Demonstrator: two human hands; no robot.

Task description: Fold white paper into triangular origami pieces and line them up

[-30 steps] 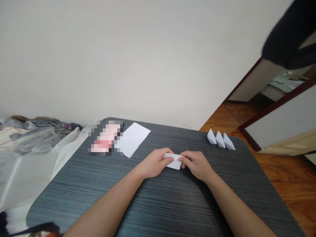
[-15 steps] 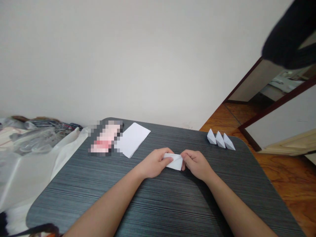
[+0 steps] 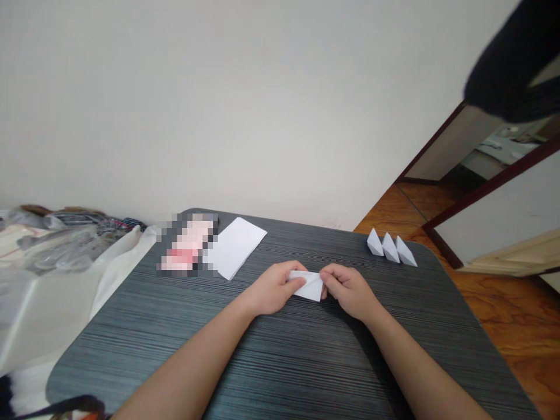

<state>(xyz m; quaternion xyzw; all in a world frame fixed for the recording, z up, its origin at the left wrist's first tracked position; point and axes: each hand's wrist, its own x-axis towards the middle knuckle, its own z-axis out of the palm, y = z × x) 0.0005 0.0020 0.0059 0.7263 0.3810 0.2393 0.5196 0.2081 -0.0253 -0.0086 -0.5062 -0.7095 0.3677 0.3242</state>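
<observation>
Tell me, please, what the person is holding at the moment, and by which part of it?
Both hands hold a folded white paper by its opposite ends: the left hand pinches the left end, and the right hand pinches the right end.

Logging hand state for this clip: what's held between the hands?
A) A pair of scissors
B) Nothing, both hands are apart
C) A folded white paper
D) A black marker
C: the left hand and right hand both grip the folded white paper from either side.
</observation>
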